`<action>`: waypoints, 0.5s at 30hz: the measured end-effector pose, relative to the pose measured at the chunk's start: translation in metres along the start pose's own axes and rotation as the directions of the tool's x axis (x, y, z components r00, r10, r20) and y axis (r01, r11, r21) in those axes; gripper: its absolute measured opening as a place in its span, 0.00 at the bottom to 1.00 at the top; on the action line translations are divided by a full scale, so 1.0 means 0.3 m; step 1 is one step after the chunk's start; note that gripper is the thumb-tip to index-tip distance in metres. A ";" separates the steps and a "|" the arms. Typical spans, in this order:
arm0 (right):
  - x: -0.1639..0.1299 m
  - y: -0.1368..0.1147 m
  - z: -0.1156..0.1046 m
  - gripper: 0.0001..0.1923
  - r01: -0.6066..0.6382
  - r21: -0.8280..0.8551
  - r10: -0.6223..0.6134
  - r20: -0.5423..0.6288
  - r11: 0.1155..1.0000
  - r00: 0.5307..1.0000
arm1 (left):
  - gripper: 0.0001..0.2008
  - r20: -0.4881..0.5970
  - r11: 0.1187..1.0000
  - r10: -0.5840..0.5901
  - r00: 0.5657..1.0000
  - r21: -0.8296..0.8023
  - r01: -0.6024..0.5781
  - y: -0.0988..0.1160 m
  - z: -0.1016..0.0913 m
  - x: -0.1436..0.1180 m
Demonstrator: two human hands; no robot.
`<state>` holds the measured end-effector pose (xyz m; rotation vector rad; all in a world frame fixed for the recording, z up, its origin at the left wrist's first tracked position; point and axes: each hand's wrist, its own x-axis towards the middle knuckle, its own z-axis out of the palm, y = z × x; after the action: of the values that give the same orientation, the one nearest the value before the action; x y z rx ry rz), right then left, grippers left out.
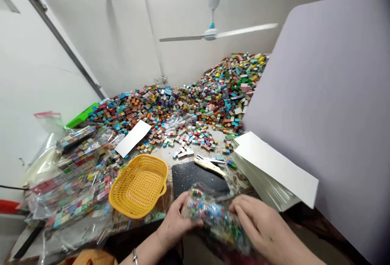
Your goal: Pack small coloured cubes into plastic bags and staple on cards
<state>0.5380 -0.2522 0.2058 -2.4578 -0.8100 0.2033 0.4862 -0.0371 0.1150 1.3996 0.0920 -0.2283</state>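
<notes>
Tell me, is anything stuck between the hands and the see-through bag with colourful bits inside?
Nothing visible is: the left hand and right hand both hold the clear bag. The yellow basket sits off to the left, not between them.

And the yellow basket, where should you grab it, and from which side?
Probably by the little handle on the right of the yellow basket, coming from the right with the left hand, which is nearest, once it lets go of the clear bag. That handle sticks out past the rim, and the basket sits open side up.
</notes>
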 end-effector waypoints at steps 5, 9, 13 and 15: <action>0.388 0.013 0.045 0.17 0.005 -0.234 -0.012 -0.029 0.972 1.000 | 0.26 -0.253 0.997 0.030 0.967 0.072 -0.013 0.045 -0.139 0.165; 0.529 0.055 0.067 0.15 -0.145 -0.248 0.098 -0.190 0.958 0.977 | 0.24 -0.409 0.976 0.016 0.912 0.204 0.075 0.036 -0.208 0.342; 0.330 0.124 0.166 0.20 -0.155 -0.119 0.127 -0.214 0.981 0.969 | 0.26 -0.485 0.947 -0.036 0.874 0.264 0.186 -0.027 -0.273 0.494; 0.127 0.168 0.272 0.19 -0.209 0.025 0.210 -0.158 0.978 0.965 | 0.26 -0.503 0.928 -0.046 0.863 0.299 0.223 -0.049 -0.305 0.542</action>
<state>0.5699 -0.2274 0.1110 -2.5124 -0.4800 0.0838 0.6479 0.0334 0.0529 1.7857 0.6011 0.0031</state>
